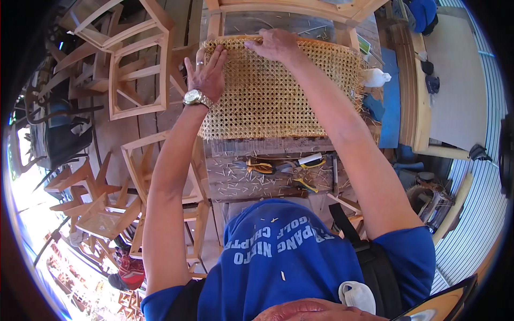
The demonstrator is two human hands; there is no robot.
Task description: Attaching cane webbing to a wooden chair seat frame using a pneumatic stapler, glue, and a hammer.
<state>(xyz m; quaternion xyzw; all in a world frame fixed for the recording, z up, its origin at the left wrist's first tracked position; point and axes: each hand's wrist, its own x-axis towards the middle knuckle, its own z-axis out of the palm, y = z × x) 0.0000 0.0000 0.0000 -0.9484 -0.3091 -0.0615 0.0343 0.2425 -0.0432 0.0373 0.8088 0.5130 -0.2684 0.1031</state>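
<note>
Woven cane, straw-coloured: panel point(278, 99) lies on a timber bench point(241, 147), directly in front of the person. Clock below is centred on the panel, 12 = far side.

Left hand point(210, 77): at 10 o'clock, palm down over the panel's left edge near the far corner. Fingers extended and spread, fingertips on the weave; not closed round anything visible. Thumb hidden. Silver watch point(197, 97) on that wrist, ring on one finger.

Right hand point(276, 45): at 12, on the far edge. Thumb points toward 9 over the weave, fingers curl at the rim, gap showing between thumb and index. Can't tell if it's pinching the edge or just resting.

Around it:
- 12: pale wooden frame point(284, 7), just past the panel.
- 3: white bottle point(376, 78) just beside the panel, blue sheet point(392, 107) further out.
- 5 to 6: orange-handled pliers point(261, 167) and yellow-handled cutters point(306, 185), among scattered cane offcuts point(230, 176).
- 9: wooden chair frame point(113, 88), well apart.
</note>
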